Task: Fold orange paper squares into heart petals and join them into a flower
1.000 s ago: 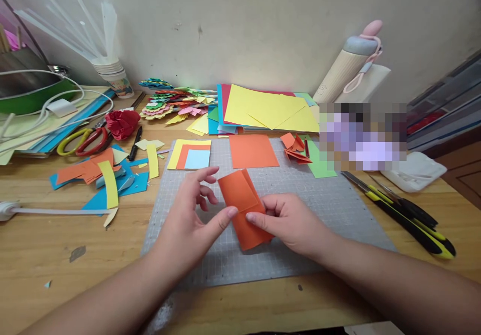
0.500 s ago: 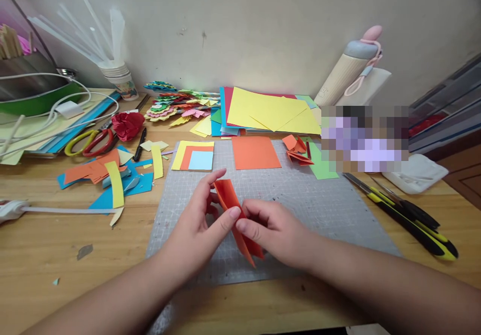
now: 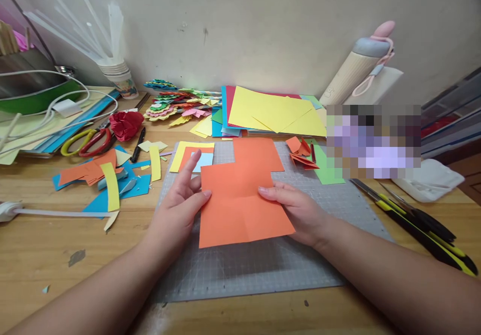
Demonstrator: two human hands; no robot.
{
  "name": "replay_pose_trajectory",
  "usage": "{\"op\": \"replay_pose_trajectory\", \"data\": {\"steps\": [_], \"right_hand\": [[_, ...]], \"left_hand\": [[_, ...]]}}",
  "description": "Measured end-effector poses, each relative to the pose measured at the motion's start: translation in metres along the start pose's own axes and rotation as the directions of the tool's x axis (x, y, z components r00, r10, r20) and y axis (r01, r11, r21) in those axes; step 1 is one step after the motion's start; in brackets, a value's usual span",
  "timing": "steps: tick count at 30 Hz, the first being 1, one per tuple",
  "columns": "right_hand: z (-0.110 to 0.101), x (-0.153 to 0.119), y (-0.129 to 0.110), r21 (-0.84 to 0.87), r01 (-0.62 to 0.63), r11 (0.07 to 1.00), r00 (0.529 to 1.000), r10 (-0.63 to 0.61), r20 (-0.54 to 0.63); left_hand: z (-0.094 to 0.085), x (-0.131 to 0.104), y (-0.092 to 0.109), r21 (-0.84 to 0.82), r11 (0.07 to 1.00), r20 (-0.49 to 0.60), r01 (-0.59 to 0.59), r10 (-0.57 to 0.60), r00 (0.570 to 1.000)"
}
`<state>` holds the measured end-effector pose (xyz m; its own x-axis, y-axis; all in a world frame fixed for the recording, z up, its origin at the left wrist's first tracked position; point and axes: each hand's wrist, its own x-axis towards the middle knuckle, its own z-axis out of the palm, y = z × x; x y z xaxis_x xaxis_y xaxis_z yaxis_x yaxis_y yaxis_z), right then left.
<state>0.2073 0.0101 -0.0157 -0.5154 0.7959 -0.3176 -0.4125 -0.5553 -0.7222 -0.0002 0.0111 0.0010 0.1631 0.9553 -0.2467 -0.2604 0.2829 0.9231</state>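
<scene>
Spread out between my hands is an orange sheet of paper [image 3: 240, 214] with faint crossing creases, held above the grey cutting mat [image 3: 225, 275]. My left hand [image 3: 180, 199] pinches its left edge with the thumb on top, the index finger pointing up. On the right edge, my right hand [image 3: 296, 207] grips it, thumb on top and the other fingers hidden underneath. Behind it lies another orange square [image 3: 259, 149], partly covered from view. A stack of yellow, orange and light blue squares [image 3: 176, 157] sits at the mat's far left corner, and folded orange pieces [image 3: 302, 154] lie at the far right.
Paper scraps [image 3: 108, 184], scissors [image 3: 90, 142], a black pen [image 3: 138, 145] and a red paper ball [image 3: 126, 125] lie on the left. Coloured sheets [image 3: 270, 109] are stacked at the back. A black and yellow utility knife [image 3: 417, 224] and a bottle [image 3: 356, 69] are on the right.
The orange paper, folded up between my hands before, is now opened out flat. My hands have moved apart to its left and right edges.
</scene>
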Motion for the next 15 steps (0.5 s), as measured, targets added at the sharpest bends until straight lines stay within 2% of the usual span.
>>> {"op": "replay_pose_trajectory", "data": {"steps": [3, 6, 11, 15], "right_hand": [[-0.0002, 0.0016, -0.0014, -0.004, 0.028, 1.000, 0.999, -0.028, -0.023], [-0.0026, 0.0036, -0.0025, -0.026, 0.066, 0.997, 0.996, -0.068, -0.052], [-0.0051, 0.0052, -0.0027, -0.061, 0.082, 0.995, 0.995, -0.085, -0.055], [-0.0046, 0.0051, -0.0014, -0.064, 0.097, 0.993, 0.994, -0.101, -0.051]], "left_hand": [[-0.0040, -0.0027, -0.0023, 0.294, 0.949, -0.025, -0.114, 0.127, 0.992], [-0.0070, -0.0062, -0.0036, 0.503, 0.852, -0.015, -0.144, 0.176, 0.984], [-0.0086, -0.0073, -0.0054, 0.470, 0.875, -0.020, -0.111, 0.137, 0.990], [-0.0091, -0.0054, -0.0073, 0.563, 0.814, 0.030, -0.146, 0.156, 0.987]]}}
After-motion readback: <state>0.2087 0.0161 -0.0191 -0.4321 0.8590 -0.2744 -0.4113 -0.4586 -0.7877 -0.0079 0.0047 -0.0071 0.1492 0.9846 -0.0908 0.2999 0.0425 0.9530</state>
